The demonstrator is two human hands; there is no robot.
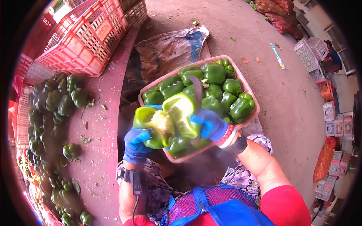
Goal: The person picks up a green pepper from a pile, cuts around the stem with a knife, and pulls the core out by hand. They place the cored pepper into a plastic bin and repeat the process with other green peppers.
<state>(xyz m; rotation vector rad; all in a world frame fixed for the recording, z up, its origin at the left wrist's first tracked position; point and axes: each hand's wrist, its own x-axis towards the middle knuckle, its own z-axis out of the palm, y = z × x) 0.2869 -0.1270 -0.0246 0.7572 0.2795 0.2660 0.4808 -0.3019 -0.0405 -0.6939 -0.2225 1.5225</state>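
Note:
My left hand (139, 141), in a blue glove, grips a green pepper half (149, 122) whose pale seed core faces up. My right hand (211, 123), also gloved in blue, holds the other pepper half (181, 111), its hollow inside showing. A curved knife blade (196, 89) sticks up from beside my right hand; its handle is hidden. The two halves touch or nearly touch. Both are above the near left part of a pinkish crate (253, 98) filled with whole green peppers (214, 74).
A large heap of green peppers (56, 98) lies at the left, below stacked red crates (86, 37). A crumpled sack (166, 49) is behind the pepper crate. Filled net sacks (277, 20) and more crates (307, 54) stand at the right, where a person (332, 56) is partly visible.

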